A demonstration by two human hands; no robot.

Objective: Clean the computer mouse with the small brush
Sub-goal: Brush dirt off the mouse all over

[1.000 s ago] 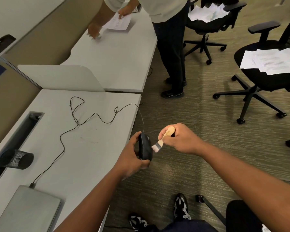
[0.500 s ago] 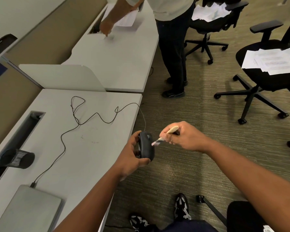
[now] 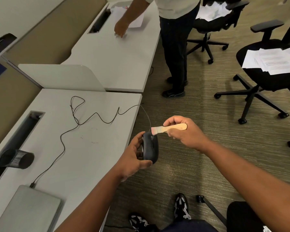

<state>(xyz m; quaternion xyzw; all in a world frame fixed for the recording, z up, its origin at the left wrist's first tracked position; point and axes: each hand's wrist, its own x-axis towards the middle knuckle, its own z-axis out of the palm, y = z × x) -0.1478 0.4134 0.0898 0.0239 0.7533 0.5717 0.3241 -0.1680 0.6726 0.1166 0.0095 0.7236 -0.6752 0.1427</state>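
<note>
Black corded computer mouse [image 3: 150, 148] sits gripped in the left hand [image 3: 132, 158]; right hand [image 3: 182, 133] pinches a small wooden-handled brush [image 3: 167, 128], bristles touching the mouse's front.

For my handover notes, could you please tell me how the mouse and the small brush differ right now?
The mouse is dark and rounded; the brush is pale wood, flat and slim. The left hand cradles the mouse from the side, while the right hand pinches the brush by its handle. The mouse trails a cable; the brush has none. Both are held off the desk, meeting at the mouse's top end.
</note>
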